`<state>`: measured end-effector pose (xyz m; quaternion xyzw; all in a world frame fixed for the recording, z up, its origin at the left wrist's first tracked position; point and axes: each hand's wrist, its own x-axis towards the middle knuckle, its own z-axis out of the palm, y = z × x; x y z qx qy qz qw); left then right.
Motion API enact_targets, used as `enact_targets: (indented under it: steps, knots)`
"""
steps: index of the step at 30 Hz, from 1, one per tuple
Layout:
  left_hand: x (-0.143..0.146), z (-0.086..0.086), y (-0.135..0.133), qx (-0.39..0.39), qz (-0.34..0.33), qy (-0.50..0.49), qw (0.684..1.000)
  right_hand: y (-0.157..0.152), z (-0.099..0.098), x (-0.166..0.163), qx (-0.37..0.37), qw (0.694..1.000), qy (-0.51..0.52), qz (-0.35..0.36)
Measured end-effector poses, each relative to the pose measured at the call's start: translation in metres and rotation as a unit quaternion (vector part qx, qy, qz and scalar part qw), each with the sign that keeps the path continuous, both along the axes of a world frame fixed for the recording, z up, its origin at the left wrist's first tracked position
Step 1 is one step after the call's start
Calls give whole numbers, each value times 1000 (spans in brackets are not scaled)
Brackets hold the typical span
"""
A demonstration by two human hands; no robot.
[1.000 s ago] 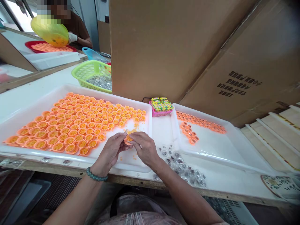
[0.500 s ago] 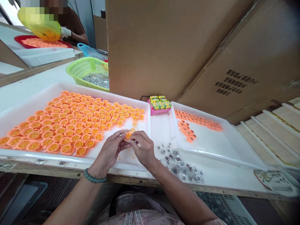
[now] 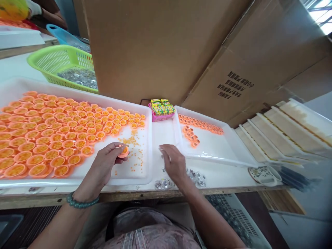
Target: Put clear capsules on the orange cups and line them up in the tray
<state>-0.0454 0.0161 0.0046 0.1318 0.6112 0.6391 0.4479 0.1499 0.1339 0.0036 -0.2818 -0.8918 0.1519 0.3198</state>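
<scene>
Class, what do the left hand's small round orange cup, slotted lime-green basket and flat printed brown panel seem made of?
Orange cup: probably smooth plastic, evenly coloured.
Lime-green basket: likely smooth plastic, regular slots.
Brown panel: apparently matte cardboard, visibly creased.

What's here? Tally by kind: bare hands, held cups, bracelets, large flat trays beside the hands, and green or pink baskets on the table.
Left hand and right hand, bare: 2
Held orange cup: 1
Bead bracelet: 1
Large white trays: 2
Green basket: 1
Pink basket: 1
Total: 8

orange cup (image 3: 124, 151), white tray (image 3: 148, 145), teal bracelet (image 3: 82, 201), lime basket (image 3: 43, 64), black-printed brown cardboard (image 3: 150, 52)
</scene>
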Motion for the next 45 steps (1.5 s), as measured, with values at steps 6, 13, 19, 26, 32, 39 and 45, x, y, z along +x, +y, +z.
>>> enact_targets:
  steps: [6, 13, 19, 26, 32, 39, 45]
  knots:
    - [3, 4, 0, -13, -33, -6, 999, 37, -37, 24, 3, 966, -257, 42]
    - [3, 4, 0, -18, -31, 8, 999, 46, -42, 15, -69, 967, -244, 38]
    - [2, 3, 0, -19, -37, 8, 999, 56, -39, 21, -88, 958, -267, 53]
    - [3, 3, 0, -8, -40, 16, 999, 57, -47, 7, -154, 961, -226, 30]
    - [3, 4, 0, -11, -34, 18, 999, 54, -36, 10, -241, 956, -164, 35]
    - [4, 2, 0, -3, -51, 27, 998, 26, -2, -2, -433, 897, 85, -14]
    - [6, 3, -1, 23, -70, 12, 997, 10, 10, -24, -473, 869, 140, 44]
